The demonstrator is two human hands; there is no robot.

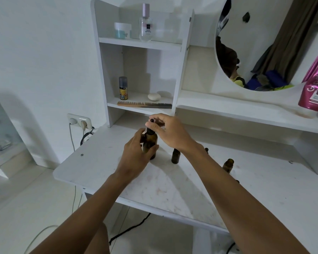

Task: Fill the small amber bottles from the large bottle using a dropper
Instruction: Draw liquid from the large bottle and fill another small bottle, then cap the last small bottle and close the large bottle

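The large amber bottle [151, 143] stands upright on the white table [103, 158]. My left hand [136, 154] grips its body from the left. My right hand [165, 129] pinches the black dropper cap [151, 130] on the bottle's neck. One small amber bottle [175, 156] stands just right of the large one. Another small amber bottle [228, 165] without a cap stands further right, beside my right forearm. A third small bottle top [206, 149] peeks out behind my right wrist.
A white shelf unit [141, 74] rises behind the bottles, holding a comb [143, 104], a spray can [123, 88], a white pebble-like thing [154, 96] and a perfume bottle [145, 24]. A round mirror [261, 43] and pink bottle [316, 85] stand at right. Wall sockets [79, 121] with cables sit left.
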